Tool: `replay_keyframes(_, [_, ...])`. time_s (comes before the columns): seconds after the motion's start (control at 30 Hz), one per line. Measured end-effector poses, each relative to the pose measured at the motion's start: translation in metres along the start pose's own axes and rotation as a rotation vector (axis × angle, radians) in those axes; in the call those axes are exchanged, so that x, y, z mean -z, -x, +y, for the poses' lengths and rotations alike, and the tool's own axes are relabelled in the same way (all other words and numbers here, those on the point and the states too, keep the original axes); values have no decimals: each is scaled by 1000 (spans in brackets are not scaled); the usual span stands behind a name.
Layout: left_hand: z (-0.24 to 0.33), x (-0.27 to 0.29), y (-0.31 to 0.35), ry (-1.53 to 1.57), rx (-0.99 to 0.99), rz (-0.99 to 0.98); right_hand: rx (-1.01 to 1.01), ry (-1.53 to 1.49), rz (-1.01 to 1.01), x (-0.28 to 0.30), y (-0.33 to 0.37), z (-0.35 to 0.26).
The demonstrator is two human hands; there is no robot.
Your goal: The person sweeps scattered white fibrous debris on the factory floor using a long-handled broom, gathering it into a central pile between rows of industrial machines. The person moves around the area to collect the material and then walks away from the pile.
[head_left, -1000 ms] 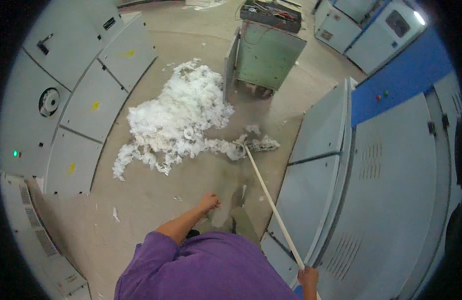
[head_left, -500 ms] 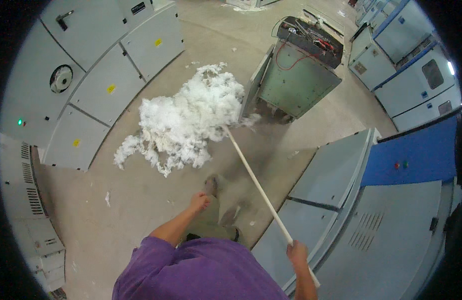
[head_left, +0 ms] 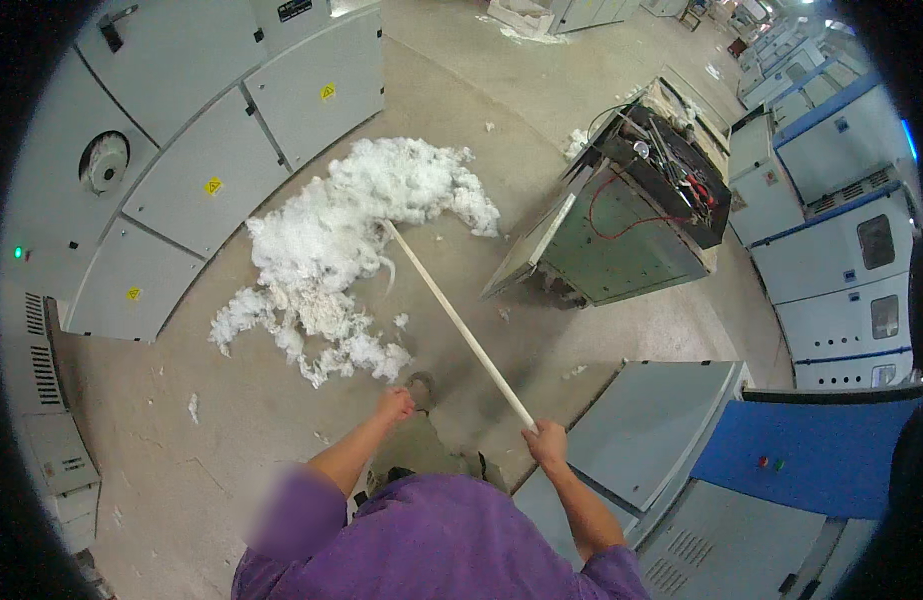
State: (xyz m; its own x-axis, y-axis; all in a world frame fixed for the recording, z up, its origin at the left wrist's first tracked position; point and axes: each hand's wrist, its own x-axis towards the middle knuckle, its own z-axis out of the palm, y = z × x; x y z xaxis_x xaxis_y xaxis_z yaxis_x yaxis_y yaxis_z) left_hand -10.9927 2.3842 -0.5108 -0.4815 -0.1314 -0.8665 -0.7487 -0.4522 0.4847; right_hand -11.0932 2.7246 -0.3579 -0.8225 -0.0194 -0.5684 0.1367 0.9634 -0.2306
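Pale pole (head_left: 459, 325): looks light, stiff; best gripped at five o'clock
Right hand (head_left: 547, 443): fingers wrapped there!
Left hand (head_left: 395, 403): fingers curled
Fibre heap (head_left: 317, 230): ten o'clock, likely soft

Beige floor (head_left: 222, 440) strewn with white fluff (head_left: 327, 220)
The fluff is spread in a broad, ragged heap; small scraps (head_left: 193, 407) are scattered near it, and a green cabinet (head_left: 642, 255) is stood on the floor to the right.
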Motion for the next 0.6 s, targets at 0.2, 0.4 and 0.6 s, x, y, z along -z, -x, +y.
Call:
replay_keyframes(0.2, [18, 49, -20, 148, 0, 172, 0, -55, 90, 68, 95, 102])
replay_keyframes(0.4, [-50, 86, 7, 160, 199, 454, -171, -119, 64, 90, 121, 164])
replay_keyframes(0.6, [-100, 35, 36, 541, 429, 507, 127, -111, -18, 63, -24, 163])
